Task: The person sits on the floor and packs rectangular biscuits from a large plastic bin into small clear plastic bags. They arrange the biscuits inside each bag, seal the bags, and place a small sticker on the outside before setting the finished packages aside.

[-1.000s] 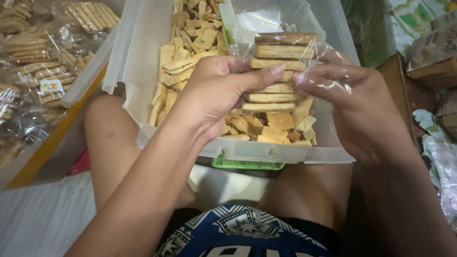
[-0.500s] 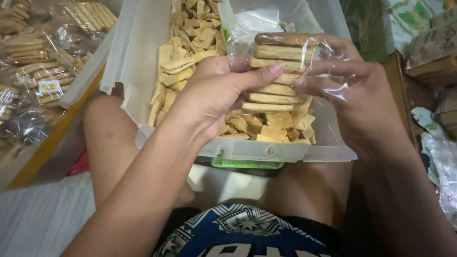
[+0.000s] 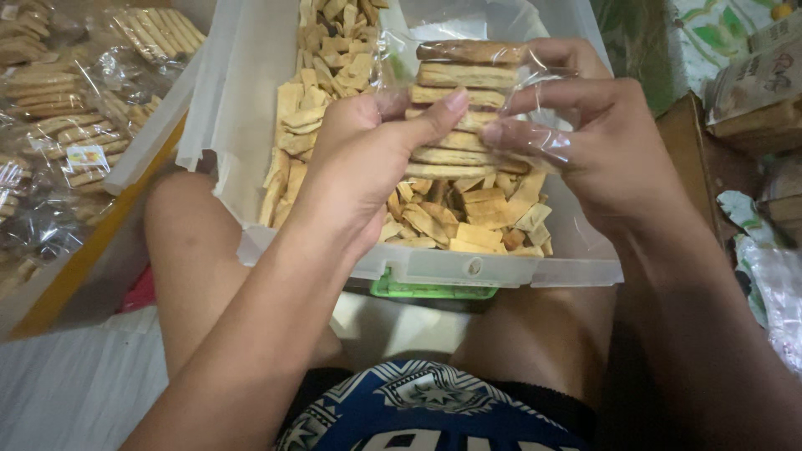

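Note:
A stack of flat tan biscuits [image 3: 464, 92] sits inside a clear plastic bag [image 3: 535, 79], held above a clear plastic bin. My left hand [image 3: 368, 159] grips the stack from the left, thumb pressed across its front. My right hand [image 3: 585, 142] holds the bag from the right, fingers wrapped in the plastic film. Below them the clear bin [image 3: 434, 267] holds several loose biscuit pieces [image 3: 334, 58] and rests on my knees.
A second tray [image 3: 83, 117] at the left holds several sealed bags of biscuits. A green latch [image 3: 426, 290] sits under the bin's front rim. Cardboard boxes and plastic wrap [image 3: 760, 83] crowd the right side. My bare knees flank the bin.
The stack in the bag has risen slightly and my left thumb has shifted further across it. Both hands keep their hold.

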